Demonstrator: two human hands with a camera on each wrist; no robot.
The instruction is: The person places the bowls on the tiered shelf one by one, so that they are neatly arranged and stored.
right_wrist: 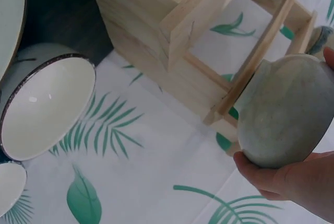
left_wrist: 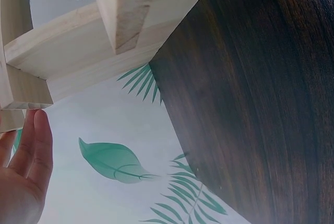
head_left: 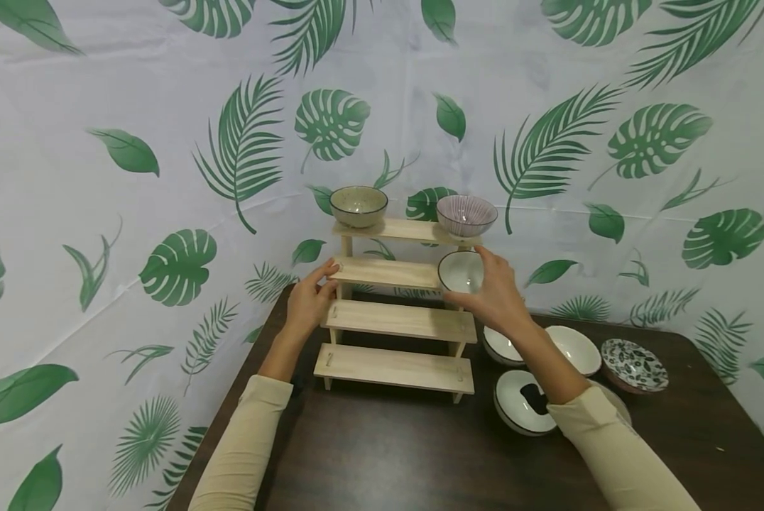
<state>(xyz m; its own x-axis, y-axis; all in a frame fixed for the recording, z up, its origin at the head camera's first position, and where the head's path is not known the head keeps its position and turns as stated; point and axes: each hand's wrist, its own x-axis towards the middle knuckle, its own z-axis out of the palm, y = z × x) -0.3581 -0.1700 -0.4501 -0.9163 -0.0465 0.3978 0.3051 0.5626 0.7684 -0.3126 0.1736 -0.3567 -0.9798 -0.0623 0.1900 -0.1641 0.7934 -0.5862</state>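
Note:
My right hand (head_left: 498,291) grips a small bowl (head_left: 460,272) with a white inside and dark rim, at the right end of the stand's second tier from the top. Its plain grey-green outside (right_wrist: 287,112) faces the right wrist view, fingers and thumb on either side. With my left hand (head_left: 309,299) I hold the left end of that same tier of the wooden step stand (head_left: 388,273); the left wrist view shows its fingers (left_wrist: 40,148) against the plank's end. A green bowl (head_left: 358,216) and a purple-striped bowl (head_left: 467,221) sit on the top tier.
Right of the stand, several bowls rest on the dark table (head_left: 382,454): a white-lined bowl (head_left: 513,404) with a dark patch inside, another white bowl (head_left: 574,348), and a black-patterned bowl (head_left: 634,365). My right forearm covers part of the group. A leaf-print cloth (head_left: 388,106) hangs behind.

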